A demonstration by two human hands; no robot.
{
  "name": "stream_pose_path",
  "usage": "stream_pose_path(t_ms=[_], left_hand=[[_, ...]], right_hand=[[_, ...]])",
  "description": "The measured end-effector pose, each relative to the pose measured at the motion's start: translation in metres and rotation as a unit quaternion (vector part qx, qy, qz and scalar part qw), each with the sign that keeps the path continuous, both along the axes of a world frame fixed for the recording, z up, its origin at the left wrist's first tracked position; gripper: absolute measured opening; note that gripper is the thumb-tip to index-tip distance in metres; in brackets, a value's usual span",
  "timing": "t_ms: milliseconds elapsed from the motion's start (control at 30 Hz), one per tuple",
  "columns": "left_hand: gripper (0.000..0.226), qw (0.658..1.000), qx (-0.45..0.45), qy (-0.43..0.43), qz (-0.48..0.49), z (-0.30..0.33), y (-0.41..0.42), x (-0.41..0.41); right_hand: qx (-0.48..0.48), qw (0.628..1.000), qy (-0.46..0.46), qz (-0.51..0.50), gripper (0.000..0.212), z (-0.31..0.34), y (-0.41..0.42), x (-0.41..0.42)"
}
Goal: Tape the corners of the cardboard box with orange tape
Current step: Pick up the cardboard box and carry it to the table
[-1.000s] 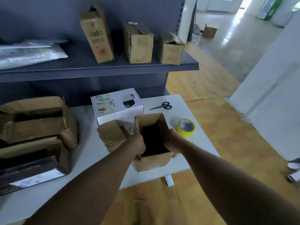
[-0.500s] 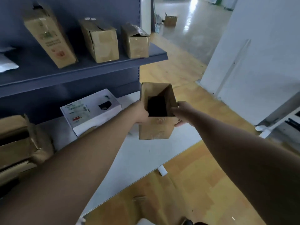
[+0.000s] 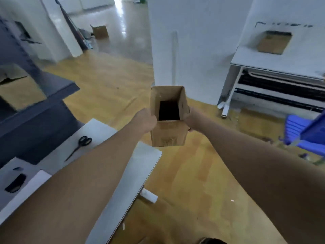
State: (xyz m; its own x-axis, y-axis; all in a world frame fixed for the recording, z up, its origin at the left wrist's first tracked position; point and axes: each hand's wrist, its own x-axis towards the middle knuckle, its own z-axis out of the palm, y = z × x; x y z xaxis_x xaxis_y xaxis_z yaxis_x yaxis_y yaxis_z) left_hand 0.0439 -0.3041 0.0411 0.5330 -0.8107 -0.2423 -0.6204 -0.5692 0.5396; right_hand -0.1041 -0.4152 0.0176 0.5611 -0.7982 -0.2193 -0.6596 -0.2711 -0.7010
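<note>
A small brown cardboard box (image 3: 168, 134) is held up in the air past the right corner of the white table (image 3: 140, 166), over the wooden floor. Its top is open and the inside is dark. My left hand (image 3: 146, 120) grips its left side and my right hand (image 3: 190, 119) grips its right side. Both arms are stretched forward. No tape roll shows in the head view.
Black scissors (image 3: 80, 145) lie on the table at left, beside a white box (image 3: 21, 187). The grey shelf unit (image 3: 35, 103) stands at far left. A second white table (image 3: 281, 62) with a cardboard box (image 3: 272, 42) is at right, and a blue crate (image 3: 307, 136) is near the right edge.
Both hands lifted the box off the table and carried it to the right. The view swung right, so the shelf boxes and the yellow tape roll left the frame.
</note>
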Motion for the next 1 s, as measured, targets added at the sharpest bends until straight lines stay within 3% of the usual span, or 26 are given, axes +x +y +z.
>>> stream_pose_path(t_ms=[200, 467, 667, 1000], left_hand=[[0.035, 0.997, 0.000, -0.050, -0.051, -0.004, -0.118, -0.070], [0.032, 0.988, -0.013, -0.098, -0.121, 0.003, -0.242, -0.139], [0.059, 0.979, -0.016, -0.093, -0.178, -0.004, -0.324, -0.152], [0.060, 0.965, -0.037, -0.030, -0.256, -0.016, -0.508, -0.137]], right_hand=[[-0.083, 0.994, 0.032, -0.065, 0.033, 0.003, -0.097, -0.082], [-0.104, 0.982, 0.071, -0.139, 0.037, 0.012, -0.193, -0.154], [-0.105, 0.976, 0.070, -0.177, 0.047, 0.005, -0.268, -0.174], [-0.088, 0.965, 0.086, -0.234, 0.052, 0.004, -0.416, -0.167]])
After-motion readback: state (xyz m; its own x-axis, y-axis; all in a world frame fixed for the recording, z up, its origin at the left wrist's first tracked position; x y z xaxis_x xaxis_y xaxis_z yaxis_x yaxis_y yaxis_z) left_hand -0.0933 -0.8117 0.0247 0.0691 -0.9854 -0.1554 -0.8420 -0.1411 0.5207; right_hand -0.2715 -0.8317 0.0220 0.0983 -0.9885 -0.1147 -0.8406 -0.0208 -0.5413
